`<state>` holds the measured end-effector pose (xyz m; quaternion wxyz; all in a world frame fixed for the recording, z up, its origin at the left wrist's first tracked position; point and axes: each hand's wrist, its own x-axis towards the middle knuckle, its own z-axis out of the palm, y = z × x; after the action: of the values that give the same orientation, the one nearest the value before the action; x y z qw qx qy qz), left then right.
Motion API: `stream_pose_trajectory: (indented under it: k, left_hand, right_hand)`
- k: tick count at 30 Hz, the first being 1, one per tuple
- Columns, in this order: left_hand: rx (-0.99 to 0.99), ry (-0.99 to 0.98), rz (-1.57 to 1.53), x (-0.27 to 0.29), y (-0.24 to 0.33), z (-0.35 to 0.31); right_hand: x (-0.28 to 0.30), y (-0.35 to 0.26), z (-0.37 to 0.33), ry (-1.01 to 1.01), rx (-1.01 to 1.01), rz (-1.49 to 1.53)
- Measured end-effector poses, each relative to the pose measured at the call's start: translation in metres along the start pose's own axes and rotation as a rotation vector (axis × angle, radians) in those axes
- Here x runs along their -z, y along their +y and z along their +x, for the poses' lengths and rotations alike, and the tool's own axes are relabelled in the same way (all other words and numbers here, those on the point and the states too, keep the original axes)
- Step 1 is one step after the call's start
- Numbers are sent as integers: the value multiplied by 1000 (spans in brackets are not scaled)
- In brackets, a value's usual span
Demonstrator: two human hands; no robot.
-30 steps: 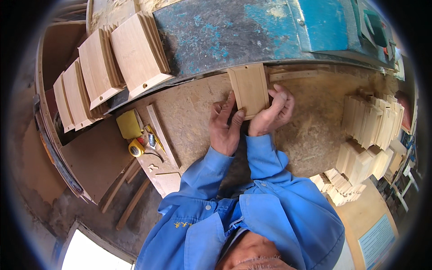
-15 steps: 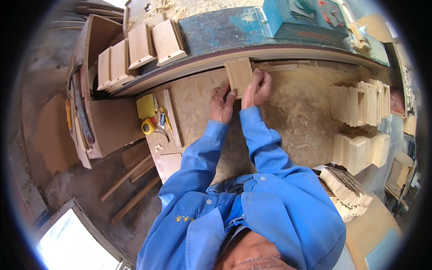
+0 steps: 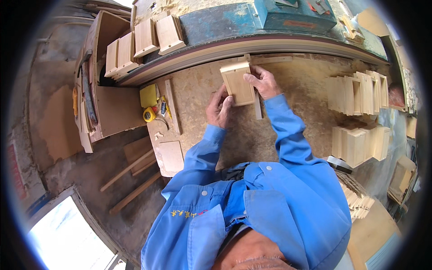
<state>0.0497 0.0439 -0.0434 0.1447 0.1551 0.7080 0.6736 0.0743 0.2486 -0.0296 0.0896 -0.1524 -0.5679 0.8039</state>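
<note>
Between my two hands is a small pale wooden box, tilted so that its framed flat face and its upper end show. My left hand grips its lower left edge, with the thumb at the corner. At the right side my right hand holds it, the thumb lying on the face and the other fingers partly hidden behind the edge. A narrow light wooden strip shows just under the box's right side, partly covered by it.
A brown workbench lies beneath my hands, with a long sanding belt across its far side. Wooden boxes stand far left; more boxes stack at right. A yellow tape measure lies left. A blue-green machine housing stands behind.
The box has come slightly nearer to me and tipped, showing its upper end. My right hand has shifted right, with its thumb now on the box's face. The wooden strip has come into view.
</note>
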Motion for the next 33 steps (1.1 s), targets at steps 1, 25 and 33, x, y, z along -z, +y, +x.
stream_pose_trajectory:
  k: [1,25,33]
  left_hand:
    - [102,-24,-65,6,11,-2]
    - [-144,-143,-39,26,100,-4]
    - [-351,-78,201,18,101,2]
  right_hand:
    - [-2,-7,-3,-24,-32,-22]
    - [3,-37,-15,-411,-134,40]
    - [12,-30,-10,-439,-86,126]
